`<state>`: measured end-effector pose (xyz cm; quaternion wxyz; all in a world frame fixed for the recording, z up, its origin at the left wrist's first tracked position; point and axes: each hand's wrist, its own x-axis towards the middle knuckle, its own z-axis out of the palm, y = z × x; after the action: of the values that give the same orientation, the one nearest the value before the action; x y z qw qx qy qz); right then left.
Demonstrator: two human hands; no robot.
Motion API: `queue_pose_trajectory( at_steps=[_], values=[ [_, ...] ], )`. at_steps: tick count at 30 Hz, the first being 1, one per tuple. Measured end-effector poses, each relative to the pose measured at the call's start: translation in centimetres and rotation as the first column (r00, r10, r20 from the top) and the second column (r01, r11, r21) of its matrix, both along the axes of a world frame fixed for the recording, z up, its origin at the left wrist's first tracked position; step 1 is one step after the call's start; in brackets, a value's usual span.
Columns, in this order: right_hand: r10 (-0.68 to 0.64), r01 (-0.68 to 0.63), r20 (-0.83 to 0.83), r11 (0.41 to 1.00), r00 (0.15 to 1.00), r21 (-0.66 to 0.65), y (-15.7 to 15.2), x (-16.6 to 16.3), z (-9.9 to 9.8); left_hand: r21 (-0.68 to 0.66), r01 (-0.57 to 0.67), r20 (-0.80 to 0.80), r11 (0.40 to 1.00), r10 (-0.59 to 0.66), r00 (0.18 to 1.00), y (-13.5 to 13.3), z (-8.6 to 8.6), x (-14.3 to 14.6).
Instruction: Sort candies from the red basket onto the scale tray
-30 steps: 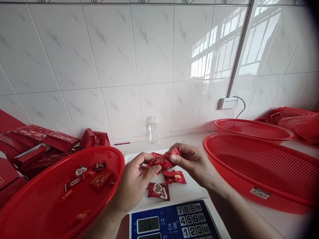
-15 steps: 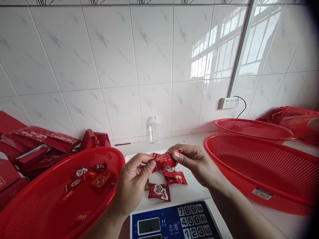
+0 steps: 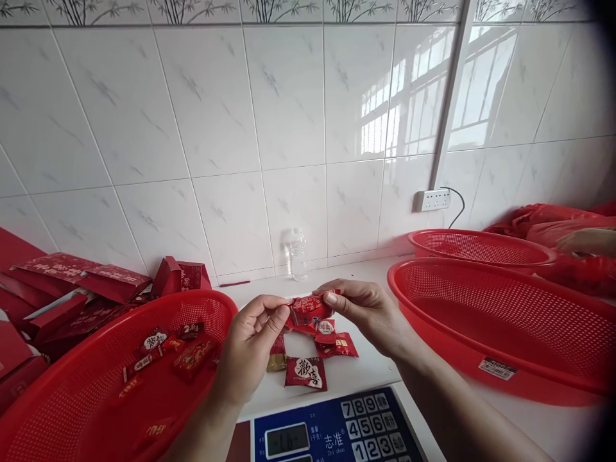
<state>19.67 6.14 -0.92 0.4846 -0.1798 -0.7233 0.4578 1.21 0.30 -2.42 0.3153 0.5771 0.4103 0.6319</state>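
Note:
A small red wrapped candy [image 3: 310, 309] is stretched between my two hands above the white scale pan [image 3: 370, 375]. My left hand [image 3: 255, 343] pinches its left end, and my right hand [image 3: 368, 314] grips its right end between thumb and fingers. Below it on the pan lie several other packets: a dark red packet [image 3: 306, 373] with a white patch and large characters, a red packet [image 3: 342, 344] to the right, a small red one [image 3: 326, 330] with a round label, and a red-and-gold one [image 3: 276, 355] partly behind my left hand.
A red perforated basket [image 3: 212, 301] with several packets stands at left, red boxes [image 3: 115, 280] behind it. Two more red baskets [image 3: 481, 366] [image 3: 481, 239] are at right. The scale's blue keypad panel [image 3: 332, 430] is in front; a clear bottle [image 3: 298, 255] stands by the wall.
The view has tilted up slightly and shifted a little. Both hands still hold the candy by its ends, and more of the red-and-gold packet now shows beside my left hand.

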Motion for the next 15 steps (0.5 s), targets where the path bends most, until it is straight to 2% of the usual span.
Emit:
queue_pose_trajectory(
  at_steps=[7,11,15],
  values=[
    [-0.004,0.004,-0.001,0.998,1.000,0.057,-0.6,-0.4,0.2,0.024,0.030,0.248,0.999,-0.035,0.968,-0.5,0.2,0.9],
    [-0.057,0.057,-0.007,0.993,0.998,0.107,-1.2,-0.5,0.3,0.025,0.033,0.354,0.999,-0.039,0.934,-1.0,0.2,1.5],
    [-0.088,0.084,0.018,0.987,0.996,0.134,-1.2,-0.6,0.0,-0.008,0.120,0.446,0.993,-0.103,0.889,-0.9,0.1,1.6]
  ],
)
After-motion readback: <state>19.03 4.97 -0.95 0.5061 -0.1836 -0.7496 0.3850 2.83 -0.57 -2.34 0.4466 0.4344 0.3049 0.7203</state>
